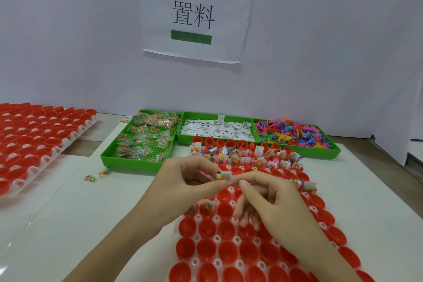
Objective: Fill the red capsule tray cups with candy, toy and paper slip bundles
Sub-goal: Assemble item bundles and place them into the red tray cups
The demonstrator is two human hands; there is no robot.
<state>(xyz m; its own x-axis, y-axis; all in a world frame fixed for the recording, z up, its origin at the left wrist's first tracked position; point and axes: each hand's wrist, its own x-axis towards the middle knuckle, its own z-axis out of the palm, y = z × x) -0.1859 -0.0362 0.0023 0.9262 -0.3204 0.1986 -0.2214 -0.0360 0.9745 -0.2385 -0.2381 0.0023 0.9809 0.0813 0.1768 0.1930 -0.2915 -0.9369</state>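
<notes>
The red capsule tray (229, 249) lies in front of me, with bundles standing in its far rows and two filled cups (201, 208) near my left wrist. Between thumb and fingers, my left hand (183, 183) pinches a small bundle (223, 176) of candy bag and white slip above the tray's middle. My right hand (270, 199) is close beside it; its fingertips touch the bundle's right edge and its lower fingers hang curled over empty cups. Another bundle (304, 185) sits in a cup just right of my right hand.
Three green bins stand behind the tray: candy bags (146, 137), white paper slips (217, 129), colourful toys (295, 135). A second tray of red cups (34, 142) lies at far left. Two loose candy bags (97, 176) rest on the white mat. A white wall with a paper sign is behind.
</notes>
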